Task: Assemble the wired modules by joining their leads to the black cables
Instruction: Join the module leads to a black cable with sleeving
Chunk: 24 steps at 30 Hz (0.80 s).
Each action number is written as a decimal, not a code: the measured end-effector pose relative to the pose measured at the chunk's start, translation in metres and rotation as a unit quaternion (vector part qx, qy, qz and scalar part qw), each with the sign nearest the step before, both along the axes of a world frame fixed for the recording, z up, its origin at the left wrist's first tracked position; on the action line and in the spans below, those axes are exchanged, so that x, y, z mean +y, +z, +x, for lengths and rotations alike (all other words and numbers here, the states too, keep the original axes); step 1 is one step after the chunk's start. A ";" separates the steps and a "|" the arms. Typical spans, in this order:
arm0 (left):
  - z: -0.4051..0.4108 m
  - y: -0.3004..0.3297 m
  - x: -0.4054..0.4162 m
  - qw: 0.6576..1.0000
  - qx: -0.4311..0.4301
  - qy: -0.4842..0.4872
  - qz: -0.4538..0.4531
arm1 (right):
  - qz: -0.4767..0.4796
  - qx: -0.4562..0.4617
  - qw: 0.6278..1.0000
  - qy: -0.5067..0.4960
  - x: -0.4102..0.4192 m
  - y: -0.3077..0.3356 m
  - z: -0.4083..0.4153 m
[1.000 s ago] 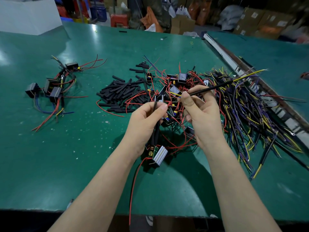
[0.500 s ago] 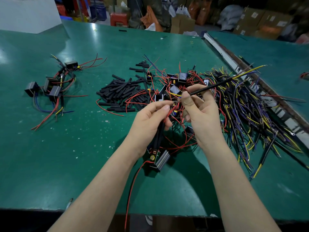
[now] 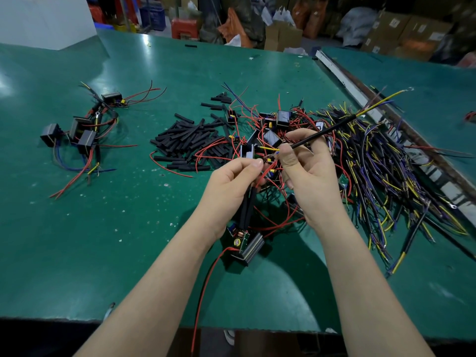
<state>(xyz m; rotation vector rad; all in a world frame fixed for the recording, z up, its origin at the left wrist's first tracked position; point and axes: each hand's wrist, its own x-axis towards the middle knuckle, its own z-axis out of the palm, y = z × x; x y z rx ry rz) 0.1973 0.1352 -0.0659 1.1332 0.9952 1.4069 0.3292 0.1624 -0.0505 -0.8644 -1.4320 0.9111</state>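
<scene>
My left hand [image 3: 231, 186] pinches the red lead of a wired module [image 3: 248, 246], which hangs below it over the green table [image 3: 128, 228] with black sleeves on its leads and a long red wire trailing off the front edge. My right hand [image 3: 306, 171] grips a black cable [image 3: 324, 132] that slants up to the right and ends in yellow and blue cores. The bare strands of the lead and the cable meet between my two thumbs.
A heap of black sleeve pieces [image 3: 190, 140] lies ahead left of my hands. Loose modules with red wires [image 3: 278, 122] sit behind them. A big tangle of black cables [image 3: 386, 176] fills the right. Several joined modules [image 3: 82, 132] lie far left. A metal rail [image 3: 345, 76] runs along the right.
Both hands have risen slightly and come closer together, bringing the red lead's end against the black cable's end. The hanging module has lifted a little with them.
</scene>
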 end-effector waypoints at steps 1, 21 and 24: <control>0.000 0.000 0.000 1.000 0.004 0.000 0.000 | 0.001 -0.004 1.000 0.004 0.000 0.000 0.000; 0.000 -0.004 0.002 0.999 0.015 0.034 0.016 | -0.041 0.006 0.999 -0.026 -0.003 0.002 -0.002; 0.000 -0.003 0.002 0.999 0.017 0.039 0.025 | -0.048 0.004 0.999 -0.024 -0.004 0.004 -0.002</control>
